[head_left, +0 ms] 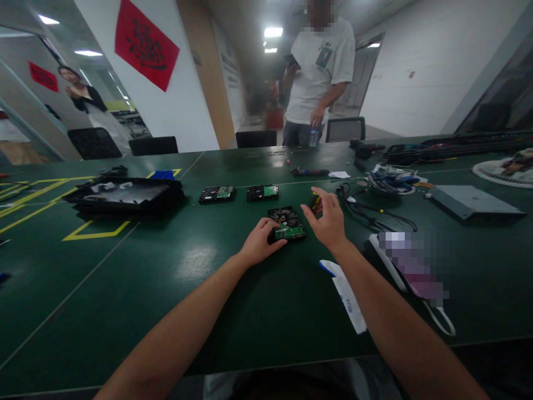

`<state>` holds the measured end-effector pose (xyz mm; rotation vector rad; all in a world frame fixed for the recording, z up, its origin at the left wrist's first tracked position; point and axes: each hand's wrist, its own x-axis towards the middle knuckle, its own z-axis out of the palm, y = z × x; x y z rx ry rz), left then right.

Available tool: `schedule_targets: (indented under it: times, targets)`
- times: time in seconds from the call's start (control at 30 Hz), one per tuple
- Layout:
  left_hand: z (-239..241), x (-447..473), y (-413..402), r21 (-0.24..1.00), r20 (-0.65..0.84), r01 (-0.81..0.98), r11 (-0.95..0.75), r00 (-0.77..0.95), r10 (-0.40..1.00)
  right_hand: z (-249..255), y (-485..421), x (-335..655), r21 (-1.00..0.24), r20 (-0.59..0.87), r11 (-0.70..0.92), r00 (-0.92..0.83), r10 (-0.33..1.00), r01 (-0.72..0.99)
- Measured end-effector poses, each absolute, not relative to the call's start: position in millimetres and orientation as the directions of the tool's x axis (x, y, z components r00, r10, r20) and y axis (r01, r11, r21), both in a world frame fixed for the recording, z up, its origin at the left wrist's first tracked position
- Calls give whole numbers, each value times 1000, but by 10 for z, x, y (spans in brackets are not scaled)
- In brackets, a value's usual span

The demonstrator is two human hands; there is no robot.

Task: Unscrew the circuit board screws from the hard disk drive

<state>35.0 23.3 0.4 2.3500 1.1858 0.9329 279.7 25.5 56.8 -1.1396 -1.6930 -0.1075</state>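
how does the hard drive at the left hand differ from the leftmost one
The near drive is green at its near end; the leftmost drive is green at its right end. The left hand touches the near drive; no hand touches the leftmost drive. Both are part dark, part green.

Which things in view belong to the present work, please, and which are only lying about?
Apparently in the work:
hard drive, held by the left hand
yellow-and-black object in the right hand, mostly hidden

Seemingly lying about:
two other hard drives, perhaps related
black cables
grey metal box
black trays
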Motion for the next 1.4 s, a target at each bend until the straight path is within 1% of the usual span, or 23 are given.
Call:
schedule_targets:
  times: [0.17,0.33,0.53,0.73,0.93,1.13,1.33,1.4]
  targets:
    - [-11,347,239,550,397,589,-592,440,806,540,279,2794,-453,782,575,-5,623,682]
    - [-10,339,237,549,405,576,-605,450,796,563,262,2785,-455,773,544,9,634,705]
    - [-10,339,234,542,412,583,-605,442,796,588,245,2778,-457,766,593,-45,641,663]
    - [-6,339,234,538,405,588,-604,448,797,606,229,2765,-426,770,549,-31,638,719]
    - [-15,347,231,524,417,586,-619,457,785,593,247,2769,-443,769,604,-66,636,663]
    - [17,345,209,525,424,574,-628,463,778,614,219,2758,-430,774,567,-37,632,702]
    - [34,337,202,523,413,576,-628,473,778,582,267,2793,-465,777,600,-23,629,651]
    - [30,337,206,520,418,575,-632,474,775,566,274,2804,-463,781,595,-16,625,657]
